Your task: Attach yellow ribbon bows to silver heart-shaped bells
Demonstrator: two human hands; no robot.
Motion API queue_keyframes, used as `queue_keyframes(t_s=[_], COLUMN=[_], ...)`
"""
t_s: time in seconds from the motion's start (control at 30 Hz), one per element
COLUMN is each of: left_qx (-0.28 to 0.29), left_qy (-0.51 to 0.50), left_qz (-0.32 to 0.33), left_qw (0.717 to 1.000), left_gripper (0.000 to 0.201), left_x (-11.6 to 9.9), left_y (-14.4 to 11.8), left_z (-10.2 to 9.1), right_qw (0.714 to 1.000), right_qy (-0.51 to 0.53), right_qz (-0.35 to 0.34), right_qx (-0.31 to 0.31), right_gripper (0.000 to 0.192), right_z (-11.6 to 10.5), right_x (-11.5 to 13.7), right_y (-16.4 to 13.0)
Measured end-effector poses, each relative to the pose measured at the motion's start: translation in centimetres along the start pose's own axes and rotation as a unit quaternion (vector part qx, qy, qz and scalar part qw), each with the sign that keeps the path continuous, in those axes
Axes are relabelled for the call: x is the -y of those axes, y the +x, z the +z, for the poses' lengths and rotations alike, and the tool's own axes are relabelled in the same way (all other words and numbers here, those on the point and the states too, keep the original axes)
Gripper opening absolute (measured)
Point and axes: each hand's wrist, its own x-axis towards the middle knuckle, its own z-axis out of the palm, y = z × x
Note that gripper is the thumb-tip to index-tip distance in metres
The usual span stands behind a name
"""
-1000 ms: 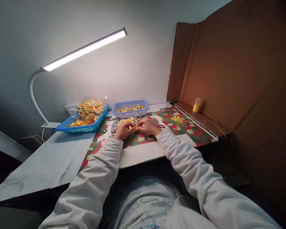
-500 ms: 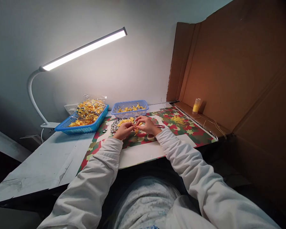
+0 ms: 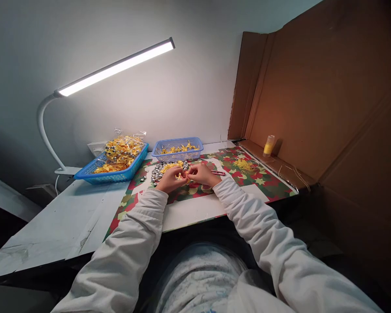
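My left hand (image 3: 170, 179) and my right hand (image 3: 202, 175) meet fingertip to fingertip low over the patterned mat, both closed in a pinch. Between them shows a small yellow ribbon piece (image 3: 180, 176), mostly covered by the fingers. Just behind my left hand lies a heap of round silver bells (image 3: 157, 172), with more yellow ribbon pieces (image 3: 170, 165) among them. A pink-handled tool (image 3: 219, 173) rests beside my right hand, partly hidden by it.
A blue basket (image 3: 117, 177) at left holds yellow ribbon pieces and a clear bag (image 3: 125, 145) of them with bells. Another blue basket (image 3: 177, 142) stands behind the hands. Yellow thread scraps (image 3: 243, 164) lie right, near a yellow spool (image 3: 269, 145). A lamp (image 3: 117, 67) hangs above.
My right hand has turned and lowered slightly, its fingers now lying flatter against those of my left hand. The baskets and the heap stay put.
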Motion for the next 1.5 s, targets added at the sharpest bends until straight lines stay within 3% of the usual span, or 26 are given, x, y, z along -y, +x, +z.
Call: queue_keyframes(t_s=[0.27,0.6,0.9,1.13,1.5], left_qx=[0.002,0.049,0.043,0.012,-0.006], left_qy=[0.004,-0.006,0.02,0.019,0.024], left_qz=[0.014,0.036,0.025,0.009,-0.078], left_qw=[1.0,0.998,0.999,1.0,0.997], left_gripper=[0.012,0.025,0.026,0.024,0.017], left_x=[0.2,0.8,1.5,1.3,0.7], left_y=[0.0,0.0,0.1,0.1,0.2], left_z=[0.0,0.0,0.4,0.4,0.2], right_qw=[0.991,0.993,0.995,0.991,0.993], right_qy=[-0.051,-0.093,-0.088,-0.079,-0.053], right_qz=[-0.123,-0.068,-0.018,-0.051,-0.08], right_qx=[-0.018,-0.017,-0.05,-0.09,-0.075], right_gripper=[0.012,0.013,0.012,0.014,0.016], right_z=[-0.6,0.0,-0.1,-0.5,-0.3], right_x=[0.1,-1.2,-1.3,-0.6,-0.6], right_y=[0.1,0.6,0.6,0.4,0.3])
